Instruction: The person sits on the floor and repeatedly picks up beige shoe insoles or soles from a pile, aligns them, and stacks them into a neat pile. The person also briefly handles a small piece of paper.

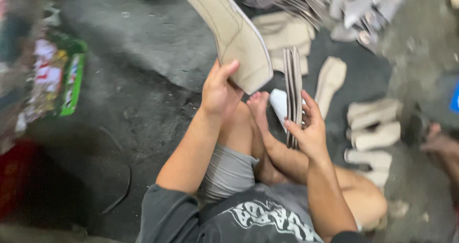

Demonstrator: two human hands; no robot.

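My left hand (219,91) grips the lower end of a long beige shoe sole piece (229,28) that slants up toward the top of the view. My right hand (310,130) holds a thin upright stack of flat grey-beige sole pieces (292,87) by its lower part. I sit on a dark grey floor (143,71) with my legs folded, and my bare foot (260,109) lies between the two hands. A small white piece (278,104) lies just behind the stack.
Beige sole pieces lie on the floor: one (331,80) beyond the stack, a row (375,126) at the right. A heap of grey cut pieces (344,4) sits at the top. A green printed bag (64,75) lies left. Another person's foot (442,142) shows at the right edge.
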